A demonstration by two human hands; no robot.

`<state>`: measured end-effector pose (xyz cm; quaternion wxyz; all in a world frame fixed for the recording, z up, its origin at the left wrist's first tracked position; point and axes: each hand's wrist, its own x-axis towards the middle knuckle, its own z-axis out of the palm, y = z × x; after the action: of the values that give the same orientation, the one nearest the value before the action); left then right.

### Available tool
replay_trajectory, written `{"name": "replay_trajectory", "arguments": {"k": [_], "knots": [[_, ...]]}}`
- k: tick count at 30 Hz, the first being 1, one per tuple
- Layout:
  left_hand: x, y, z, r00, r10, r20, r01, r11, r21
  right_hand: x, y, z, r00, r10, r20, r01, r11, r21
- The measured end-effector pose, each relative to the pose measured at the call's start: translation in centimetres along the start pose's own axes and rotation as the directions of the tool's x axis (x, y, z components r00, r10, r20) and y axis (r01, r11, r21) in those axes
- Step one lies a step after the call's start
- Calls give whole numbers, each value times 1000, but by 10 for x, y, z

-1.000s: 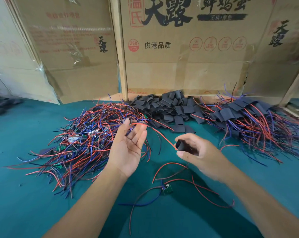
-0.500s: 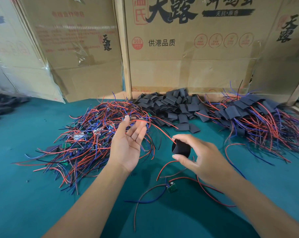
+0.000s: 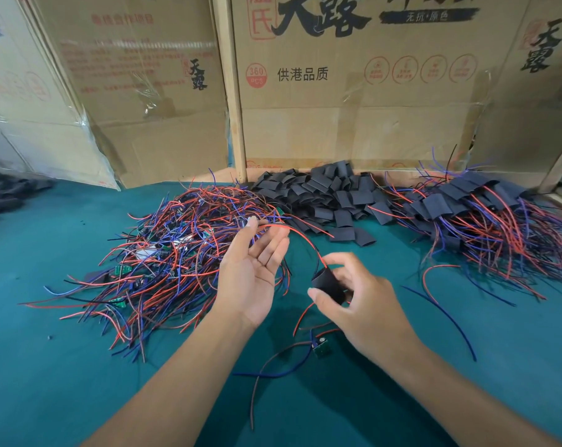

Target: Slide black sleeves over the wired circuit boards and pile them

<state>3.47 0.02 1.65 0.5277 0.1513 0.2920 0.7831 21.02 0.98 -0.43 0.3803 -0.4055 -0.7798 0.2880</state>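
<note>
Pinching the black sleeve (image 3: 328, 285) at its rim, right hand (image 3: 363, 304) has drawn it lower along the red wire (image 3: 300, 237) toward the circuit board (image 3: 320, 347) dangling below, left hand (image 3: 254, 269) pinching the wire's far end; sleeving underway.

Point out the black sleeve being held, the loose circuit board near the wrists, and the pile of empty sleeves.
black sleeve (image 3: 328, 284), head view, its side.
circuit board (image 3: 320, 347), head view, green face.
pile of empty sleeves (image 3: 321, 195), head view, pile's middle.

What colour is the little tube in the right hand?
Black sleeve, seen in the head view.
</note>
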Motion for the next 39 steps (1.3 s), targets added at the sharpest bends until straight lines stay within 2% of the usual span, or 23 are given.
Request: {"name": "replay_trajectory", "arguments": {"k": [9,17,21,25,39], "knots": [[-5,-2,3,1000,-4,-5,4,1000,15,-3,6,6,997,34,-62,-41,991,-130],[-5,-2,5,1000,-12,-4,12,1000,8,-2,8,9,994,-24,-109,-3,970,-245],[-5,-3,5,1000,-13,-5,13,1000,10,-1,7,12,992,-10,-127,-17,977,-213],[-6,-4,5,1000,-18,-6,18,1000,11,-2,6,14,993,-7,-121,-17,981,-193],[-7,0,6,1000,-9,0,9,1000,14,1,-2,3,990,-120,-77,81,916,-392]]}}
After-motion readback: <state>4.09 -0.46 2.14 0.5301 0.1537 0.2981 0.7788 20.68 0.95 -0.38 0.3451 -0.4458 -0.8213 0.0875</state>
